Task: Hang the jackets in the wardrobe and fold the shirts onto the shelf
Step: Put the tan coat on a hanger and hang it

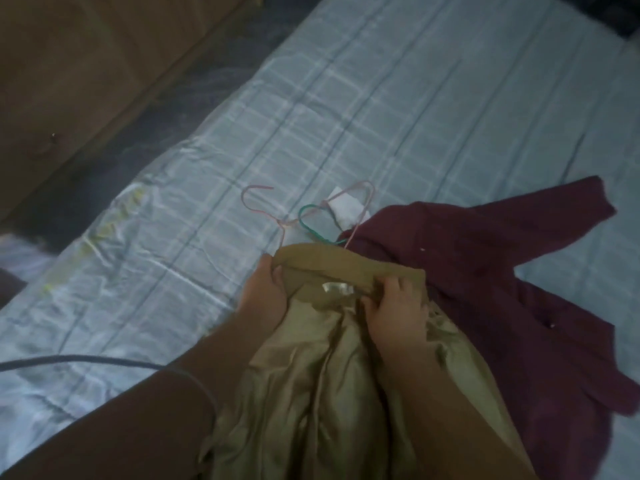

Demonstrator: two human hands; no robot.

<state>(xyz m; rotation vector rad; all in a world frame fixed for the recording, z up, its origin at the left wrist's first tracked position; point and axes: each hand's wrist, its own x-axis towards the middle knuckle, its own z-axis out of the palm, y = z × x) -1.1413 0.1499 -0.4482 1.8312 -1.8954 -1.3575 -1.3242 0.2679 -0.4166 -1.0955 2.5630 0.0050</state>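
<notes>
Hands hold a tan jacket [311, 375] by its collar, seen from above over a bed [381, 98] covered in a pale blue checked sheet. The fingers of the left hand [265, 294] are curled round the collar's left end. The right hand [394, 308] pinches the collar band near its right end, just beside a small shiny label [337, 289]. The collar spans the two grips, and the rest of the jacket hangs down toward the person, with its glossy lining bunched in loose folds between the forearms. The jacket looks soft, limp and fairly light, and the lining is probably slippery. The firmer collar band or shoulder seams therefore seem the best places to hold. Just beyond the collar, thin wire hangers [282, 225], pink and green, lie on the sheet. A maroon garment [485, 271] is spread flat to the right, its near edge hidden behind the jacket.
</notes>
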